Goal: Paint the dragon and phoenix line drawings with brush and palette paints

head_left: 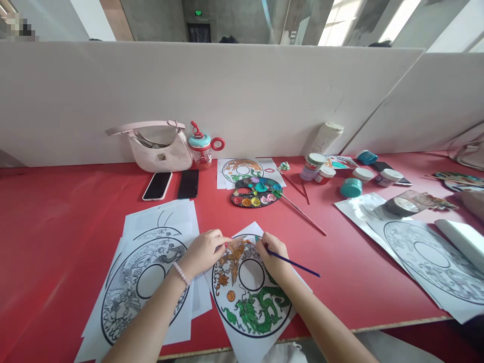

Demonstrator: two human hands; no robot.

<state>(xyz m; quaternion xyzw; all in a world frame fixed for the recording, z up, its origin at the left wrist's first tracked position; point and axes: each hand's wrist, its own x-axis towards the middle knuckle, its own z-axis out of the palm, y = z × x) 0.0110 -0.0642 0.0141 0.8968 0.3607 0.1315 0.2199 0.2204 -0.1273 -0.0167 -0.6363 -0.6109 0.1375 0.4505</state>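
Note:
A colouring sheet with a ring-shaped design lies on the table, partly painted with a green dragon and an orange-brown bird. My left hand, a beaded bracelet at its wrist, is closed at the sheet's upper left edge, fingertips against the paper. In my right hand is a paintbrush with a dark blue handle; its green-tinted tip touches the upper part of the ring. Beyond both hands sits a paint palette with several colours in its wells. A second brush leans on its right edge.
Unpainted sheets lie at left, more at right. Behind them are two phones, a pink handbag, a cup with a straw, a painted sheet and paint jars. A white partition rises behind.

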